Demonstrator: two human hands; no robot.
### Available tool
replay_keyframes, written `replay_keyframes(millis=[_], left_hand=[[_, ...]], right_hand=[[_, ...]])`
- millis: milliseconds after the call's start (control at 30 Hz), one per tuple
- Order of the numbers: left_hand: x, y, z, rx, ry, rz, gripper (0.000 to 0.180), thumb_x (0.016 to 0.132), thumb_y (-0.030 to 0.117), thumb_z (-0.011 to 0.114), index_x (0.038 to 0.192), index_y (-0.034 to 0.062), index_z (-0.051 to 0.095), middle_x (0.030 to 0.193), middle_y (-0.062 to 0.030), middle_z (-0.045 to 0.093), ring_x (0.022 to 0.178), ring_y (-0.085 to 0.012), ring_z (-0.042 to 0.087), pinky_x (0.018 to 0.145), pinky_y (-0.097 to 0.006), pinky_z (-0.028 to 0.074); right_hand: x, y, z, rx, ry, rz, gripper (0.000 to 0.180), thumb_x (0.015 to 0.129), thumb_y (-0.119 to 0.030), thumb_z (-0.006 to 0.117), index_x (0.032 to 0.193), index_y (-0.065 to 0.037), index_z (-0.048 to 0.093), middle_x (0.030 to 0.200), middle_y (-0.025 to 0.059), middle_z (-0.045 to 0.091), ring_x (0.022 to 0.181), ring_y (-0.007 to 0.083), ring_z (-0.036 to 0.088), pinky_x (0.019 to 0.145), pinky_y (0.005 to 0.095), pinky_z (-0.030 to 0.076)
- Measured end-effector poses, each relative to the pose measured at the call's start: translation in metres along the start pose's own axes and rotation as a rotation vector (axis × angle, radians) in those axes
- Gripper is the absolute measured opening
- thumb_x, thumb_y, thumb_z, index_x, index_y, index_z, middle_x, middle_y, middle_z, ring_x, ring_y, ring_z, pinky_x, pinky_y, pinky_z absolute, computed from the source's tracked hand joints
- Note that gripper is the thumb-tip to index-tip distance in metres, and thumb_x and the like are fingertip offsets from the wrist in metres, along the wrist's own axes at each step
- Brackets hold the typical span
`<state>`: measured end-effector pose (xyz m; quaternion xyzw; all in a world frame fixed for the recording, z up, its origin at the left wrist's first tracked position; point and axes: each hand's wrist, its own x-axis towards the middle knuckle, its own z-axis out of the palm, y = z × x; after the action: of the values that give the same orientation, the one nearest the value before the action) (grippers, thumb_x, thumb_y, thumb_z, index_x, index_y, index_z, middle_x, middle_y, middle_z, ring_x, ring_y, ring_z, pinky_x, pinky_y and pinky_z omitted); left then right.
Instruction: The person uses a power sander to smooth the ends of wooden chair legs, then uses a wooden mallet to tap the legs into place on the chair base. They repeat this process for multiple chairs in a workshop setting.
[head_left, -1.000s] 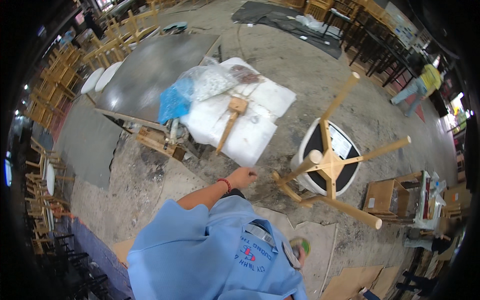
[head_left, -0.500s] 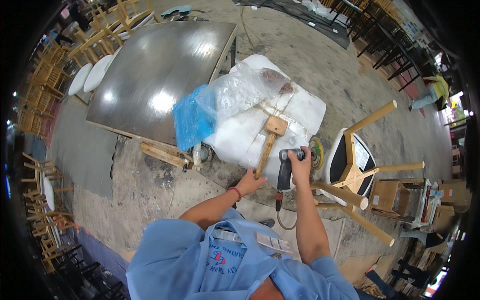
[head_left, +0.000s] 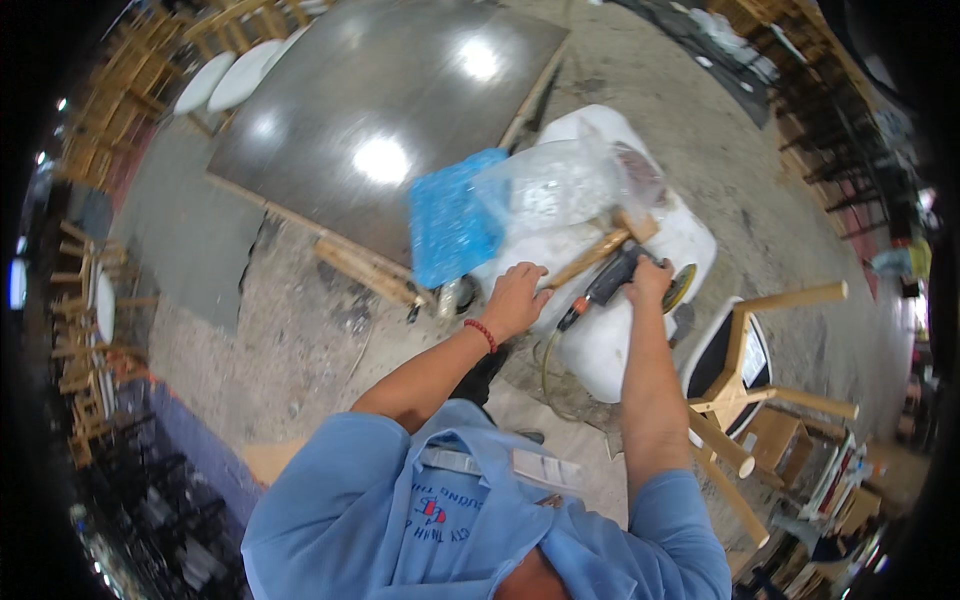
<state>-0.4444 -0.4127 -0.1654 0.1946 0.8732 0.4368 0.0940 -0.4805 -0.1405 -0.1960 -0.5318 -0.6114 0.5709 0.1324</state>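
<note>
My left hand (head_left: 517, 301), a red bead bracelet at its wrist, has its thumb and fingers around the butt of a wooden mallet's (head_left: 592, 258) handle. The mallet's block head points away to the right. My right hand (head_left: 651, 280) grips a dark handheld disc sander (head_left: 612, 276) just beside that handle. Its round yellow-green pad (head_left: 680, 287) shows to the right of my hand, and an air hose (head_left: 546, 368) curves down from its rear end. Both tools are over a white, smooth-surfaced heap (head_left: 590, 362). Motion blurs them slightly.
Clear plastic film (head_left: 550, 185) and a blue plastic wrap (head_left: 455, 220) lie on the heap's far left. Beyond is a dark glossy tabletop (head_left: 390, 110). An upturned chair (head_left: 735, 380) stands at right, near a cardboard box (head_left: 775, 440). More chairs (head_left: 95, 290) line the left.
The view has shifted and turned. Both hands have reached farther forward. The mallet and sander have swung clockwise, and the sander now lies slanted close along the mallet's handle.
</note>
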Motion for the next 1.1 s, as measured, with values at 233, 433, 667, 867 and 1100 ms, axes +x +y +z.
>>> replay_keyframes(millis=[233,433,667,867,1100], left_hand=[[-0.135,-0.067,-0.038,-0.022,0.161,-0.526,0.041,0.089,0.026,0.064,0.118,-0.0023,0.057,0.110,-0.0219,0.061,0.106,-0.0381,0.057,0.092,-0.045,0.046],[-0.105,-0.076,-0.030,0.129,0.301,-0.605,0.049,0.085,0.028,0.066,0.116,-0.0071,0.055,0.108,-0.0303,0.063,0.101,-0.0425,0.062,0.088,-0.049,0.048],[-0.129,-0.054,-0.037,-0.233,0.035,-0.556,0.049,0.090,0.029,0.062,0.125,-0.0045,0.053,0.101,-0.0228,0.067,0.090,-0.0338,0.067,0.074,-0.041,0.054],[-0.109,0.102,-0.035,-0.771,-0.414,-0.425,0.046,0.098,0.021,0.056,0.136,-0.0021,0.045,0.104,-0.0094,0.063,0.082,-0.0112,0.062,0.062,-0.027,0.057],[-0.047,0.199,0.032,-0.823,-0.987,0.129,0.053,0.095,0.028,0.063,0.135,-0.0034,0.047,0.109,-0.0102,0.064,0.095,-0.0157,0.063,0.082,-0.030,0.053]], right_hand=[[-0.019,0.014,-0.019,-0.201,-0.195,-0.258,0.080,0.087,-0.003,0.059,0.155,-0.008,0.017,0.126,0.0199,0.053,0.088,0.0244,0.060,0.069,0.0330,0.051],[-0.080,0.038,-0.067,-0.317,-0.293,-0.431,0.062,0.088,-0.008,0.060,0.146,-0.005,0.038,0.131,0.0274,0.055,0.120,0.0312,0.057,0.099,0.0369,0.044],[-0.177,0.081,-0.122,-0.436,-0.630,-0.659,0.043,0.087,-0.003,0.059,0.130,-0.004,0.056,0.118,0.0161,0.062,0.098,0.0244,0.064,0.086,0.0334,0.052],[-0.239,0.015,-0.152,-0.693,-0.594,-1.279,0.058,0.072,0.000,0.067,0.128,-0.011,0.055,0.131,0.0175,0.050,0.109,0.0355,0.058,0.088,0.0410,0.052],[-0.232,-0.029,-0.297,-0.416,0.020,-1.081,0.051,0.073,0.000,0.072,0.120,-0.007,0.055,0.113,0.0116,0.061,0.101,0.0278,0.063,0.083,0.0374,0.053]])
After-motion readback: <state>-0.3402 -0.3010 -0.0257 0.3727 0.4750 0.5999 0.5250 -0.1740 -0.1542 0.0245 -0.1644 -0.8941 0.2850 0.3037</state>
